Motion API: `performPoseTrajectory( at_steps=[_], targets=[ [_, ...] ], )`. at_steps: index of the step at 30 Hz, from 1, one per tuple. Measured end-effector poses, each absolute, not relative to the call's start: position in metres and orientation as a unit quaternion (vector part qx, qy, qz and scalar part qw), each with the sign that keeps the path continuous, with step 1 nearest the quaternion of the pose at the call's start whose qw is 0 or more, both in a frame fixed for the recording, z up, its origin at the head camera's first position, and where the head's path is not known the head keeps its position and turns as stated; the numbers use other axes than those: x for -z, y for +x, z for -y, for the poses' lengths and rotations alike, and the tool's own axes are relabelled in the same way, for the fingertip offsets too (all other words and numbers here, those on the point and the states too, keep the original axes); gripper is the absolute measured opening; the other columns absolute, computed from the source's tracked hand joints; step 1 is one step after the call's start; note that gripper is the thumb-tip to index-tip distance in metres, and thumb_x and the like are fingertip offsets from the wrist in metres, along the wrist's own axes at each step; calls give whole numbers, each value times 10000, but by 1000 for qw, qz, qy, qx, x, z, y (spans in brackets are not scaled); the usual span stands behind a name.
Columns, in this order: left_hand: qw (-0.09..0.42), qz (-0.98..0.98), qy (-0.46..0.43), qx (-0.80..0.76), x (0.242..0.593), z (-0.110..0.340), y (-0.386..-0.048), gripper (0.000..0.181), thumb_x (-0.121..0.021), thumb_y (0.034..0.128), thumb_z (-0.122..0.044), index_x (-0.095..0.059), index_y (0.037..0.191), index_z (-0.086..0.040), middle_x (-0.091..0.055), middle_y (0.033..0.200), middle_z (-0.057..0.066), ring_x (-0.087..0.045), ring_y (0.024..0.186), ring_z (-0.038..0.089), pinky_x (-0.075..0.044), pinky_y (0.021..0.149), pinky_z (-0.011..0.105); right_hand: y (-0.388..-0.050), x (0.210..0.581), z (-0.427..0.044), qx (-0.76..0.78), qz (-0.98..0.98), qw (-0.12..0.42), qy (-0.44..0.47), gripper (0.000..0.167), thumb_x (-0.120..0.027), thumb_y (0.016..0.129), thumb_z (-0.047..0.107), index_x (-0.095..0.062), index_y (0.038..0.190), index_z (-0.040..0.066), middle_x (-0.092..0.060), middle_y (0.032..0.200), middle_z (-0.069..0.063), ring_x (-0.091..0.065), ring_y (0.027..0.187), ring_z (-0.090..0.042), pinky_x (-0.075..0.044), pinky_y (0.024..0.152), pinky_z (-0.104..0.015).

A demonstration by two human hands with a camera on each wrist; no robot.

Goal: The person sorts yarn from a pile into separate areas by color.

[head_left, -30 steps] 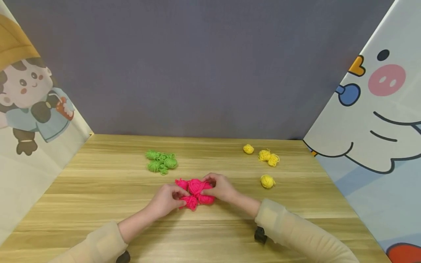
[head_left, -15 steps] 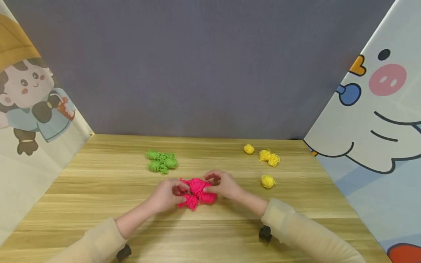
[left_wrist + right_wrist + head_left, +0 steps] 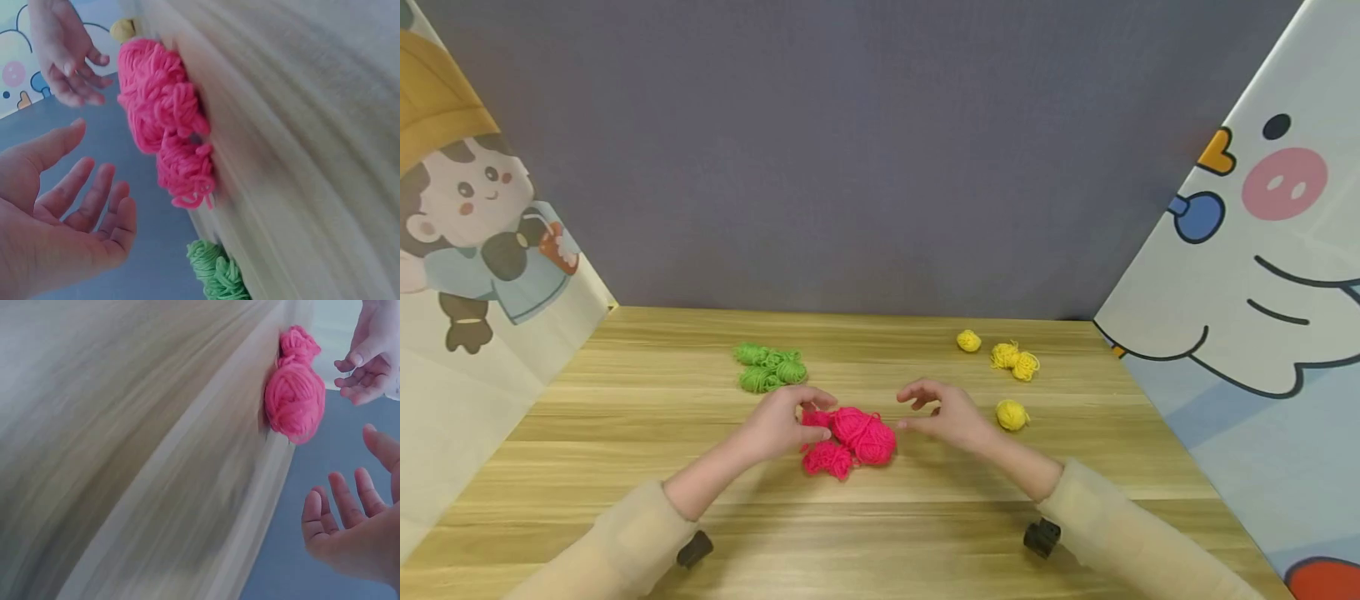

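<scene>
A cluster of pink yarn balls lies on the wooden table, bunched close together near the middle. Just left of it and above the table, my left hand hovers with loosely bent fingers and nothing between them; it partly covers the rear left pink ball in the head view. My right hand is to the right of the cluster, apart from it, fingers relaxed and holding nothing. Both wrist views show the pink yarn resting on the table, with a gap between it and each hand.
A tight group of green yarn balls lies behind and left of the pink one. Several yellow yarn balls are spread at the right. A grey panel stands behind the table, with printed panels on both sides.
Both hands have come off the pink yarn. The right hand has drawn away to the right; the left has lifted and moved slightly back. The green and yellow balls have stayed put.
</scene>
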State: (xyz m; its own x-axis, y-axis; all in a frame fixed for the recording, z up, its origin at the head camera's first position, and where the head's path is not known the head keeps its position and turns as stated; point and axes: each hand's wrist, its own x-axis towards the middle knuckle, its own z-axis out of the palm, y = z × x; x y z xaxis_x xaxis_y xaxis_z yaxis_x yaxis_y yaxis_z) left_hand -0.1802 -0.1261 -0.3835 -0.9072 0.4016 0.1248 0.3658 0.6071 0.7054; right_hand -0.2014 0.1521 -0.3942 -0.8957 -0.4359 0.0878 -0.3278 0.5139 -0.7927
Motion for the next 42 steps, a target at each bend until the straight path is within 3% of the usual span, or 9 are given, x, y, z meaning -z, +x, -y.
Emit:
performPoseTrajectory(
  at_steps=[4,8,16,25,29,42],
  targets=[
    [31,-892,241,-382,382,126,-187,396,-782,757,-107,-657,1126,-31,-672,1093,106,-585,995,291,-538,803,431,-198,389,-166,429,-874,55,-223,344,-769,790,196,-641,1100,123,-654,1109,-42,-579,1030,-308,-513,757,-304],
    [39,-891,259,-370,381,126,-193,407,-780,766,-135,-655,1148,-70,-668,1114,81,-569,1041,273,-527,844,442,-196,385,-183,424,-874,42,-234,358,-776,783,272,-643,1099,170,-651,1099,16,-576,1020,-286,-530,754,-284],
    [39,-884,310,-347,383,128,-208,422,-776,777,-193,-647,1168,-102,-661,1146,34,-573,1085,235,-499,869,427,-195,380,-216,425,-872,13,-243,390,-768,793,233,-634,1142,124,-642,1145,-55,-572,998,-180,-529,777,-304],
    [82,-872,328,-353,393,132,-224,509,-756,805,-225,-582,1260,-78,-616,1235,52,-527,1155,247,-436,962,504,-193,388,-251,403,-887,-1,-226,377,-750,810,167,-624,1162,118,-606,1219,-72,-570,1038,-281,-528,806,-442],
    [90,-870,335,-350,397,132,-229,541,-758,803,-256,-567,1280,-86,-602,1256,57,-528,1143,240,-462,932,471,-195,392,-265,389,-896,-9,-212,386,-750,811,223,-618,1167,150,-615,1207,-68,-568,1047,-314,-521,819,-474],
    [136,-842,364,-373,406,128,-239,610,-760,803,-231,-514,1321,-24,-613,1208,132,-576,1068,249,-507,906,374,-204,403,-288,361,-914,-27,-185,418,-741,820,219,-605,1189,76,-618,1159,-177,-574,1042,-359,-517,812,-506]
  ],
)
